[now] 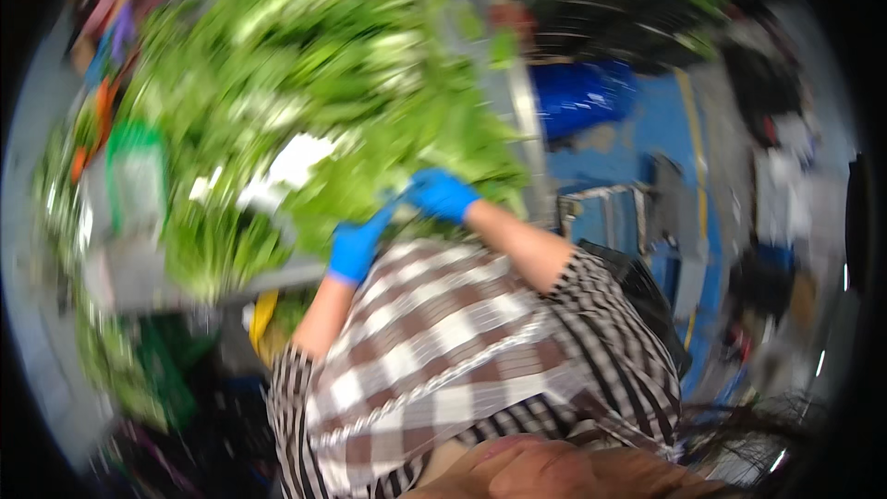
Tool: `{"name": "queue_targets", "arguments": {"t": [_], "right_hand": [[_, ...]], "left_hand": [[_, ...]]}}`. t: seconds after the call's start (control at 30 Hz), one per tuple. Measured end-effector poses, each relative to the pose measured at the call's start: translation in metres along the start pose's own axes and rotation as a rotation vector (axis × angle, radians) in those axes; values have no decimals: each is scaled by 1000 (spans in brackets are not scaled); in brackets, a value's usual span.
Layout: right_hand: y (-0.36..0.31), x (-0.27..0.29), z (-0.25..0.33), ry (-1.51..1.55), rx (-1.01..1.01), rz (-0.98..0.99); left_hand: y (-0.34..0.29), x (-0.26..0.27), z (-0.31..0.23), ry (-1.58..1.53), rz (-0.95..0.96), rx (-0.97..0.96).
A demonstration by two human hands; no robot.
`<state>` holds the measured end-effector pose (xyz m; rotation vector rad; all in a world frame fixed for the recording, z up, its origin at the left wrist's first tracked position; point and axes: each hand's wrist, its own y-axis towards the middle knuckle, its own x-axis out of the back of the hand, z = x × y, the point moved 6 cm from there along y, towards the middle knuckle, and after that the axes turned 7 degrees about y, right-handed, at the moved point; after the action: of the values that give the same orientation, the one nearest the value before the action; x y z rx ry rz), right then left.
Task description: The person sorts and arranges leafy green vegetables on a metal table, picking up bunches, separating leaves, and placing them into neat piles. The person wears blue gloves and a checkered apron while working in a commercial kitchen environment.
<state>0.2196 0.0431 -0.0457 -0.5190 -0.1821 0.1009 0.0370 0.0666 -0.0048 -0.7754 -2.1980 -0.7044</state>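
Observation:
My left hand [358, 245] and my right hand [442, 196], both in blue gloves, meet at the near edge of the table, close in front of my checked apron. Between them is the pale stem end of a leafy green vegetable [403, 213], with broad light-green leaves around it. The fingers of my right hand are curled in at that stem. My left fingers point up to it, pinched together, though motion smears the detail. A big heap of the same leafy greens [296, 55] covers the table beyond my hands.
White paper or plastic [300, 159] lies among the greens. A green-edged clear container [137, 176] stands at the left. Right of the table's metal edge [525, 102] are a blue bag [582, 97] and a black crate [601, 14]. Another person's purple-gloved hand [122, 32] shows at far left.

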Motion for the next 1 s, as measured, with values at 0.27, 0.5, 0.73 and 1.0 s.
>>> {"name": "queue_targets", "arguments": {"t": [0.27, 0.5, 0.73, 1.0], "right_hand": [[48, 77, 84, -454, 337, -479], [112, 104, 74, -180, 312, -704], [114, 110, 86, -237, 296, -677], [118, 103, 84, -380, 372, -568]], "left_hand": [[-3, -36, 42, -1315, -115, 790], [13, -33, 45, -1326, -23, 805], [13, -42, 55, -1326, -8, 927], [12, -41, 50, -1406, -12, 875]]}}
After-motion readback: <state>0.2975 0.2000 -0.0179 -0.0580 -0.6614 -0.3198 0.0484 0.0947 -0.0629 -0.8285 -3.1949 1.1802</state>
